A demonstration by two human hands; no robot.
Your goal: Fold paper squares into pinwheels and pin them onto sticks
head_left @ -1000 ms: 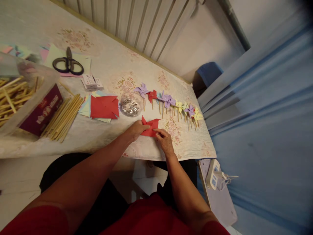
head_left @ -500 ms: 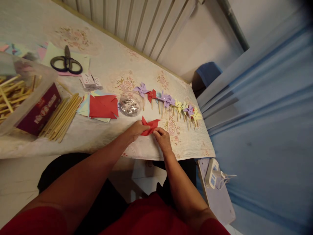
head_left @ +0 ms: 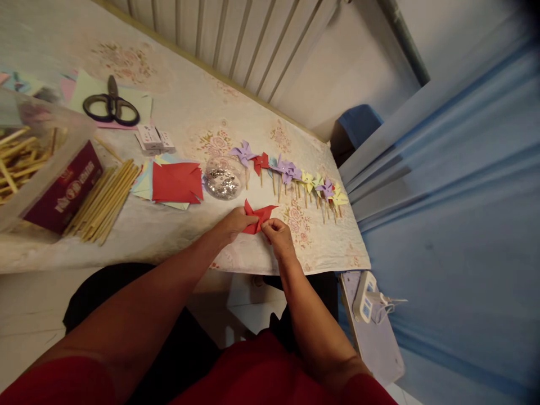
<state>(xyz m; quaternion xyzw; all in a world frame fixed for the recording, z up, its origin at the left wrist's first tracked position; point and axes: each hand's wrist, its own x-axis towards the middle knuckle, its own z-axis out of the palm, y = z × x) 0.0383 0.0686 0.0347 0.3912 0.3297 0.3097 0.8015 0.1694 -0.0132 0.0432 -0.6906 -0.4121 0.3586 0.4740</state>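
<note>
Between my hands, above the front edge of the table, is a red paper pinwheel point(head_left: 262, 215) with several blades folded inward. My left hand point(head_left: 234, 221) is closed on its left side, thumb pressed toward the middle. The fingers of my right hand point(head_left: 277, 233) pinch it at the lower right; whether they also hold a pin is too small to see. Just beyond lies a clear round dish point(head_left: 223, 179) of small shiny pins. To its left, cut red paper point(head_left: 177, 183) tops a pile of coloured sheets. Finished pinwheels on sticks point(head_left: 288, 172) lie in a row at the right.
Wooden sticks point(head_left: 101, 202) lie beside a plastic tub point(head_left: 63, 185) full of more sticks at the left. Scissors point(head_left: 111, 107) rest on paper sheets behind small white boxes point(head_left: 154, 139). A blue curtain point(head_left: 447, 236) hangs at the right, near a power strip point(head_left: 365, 297) on a stool.
My right hand's fingers have shifted slightly left, toward the pinwheel's middle. My left hand keeps its hold, and the view has moved a little.
</note>
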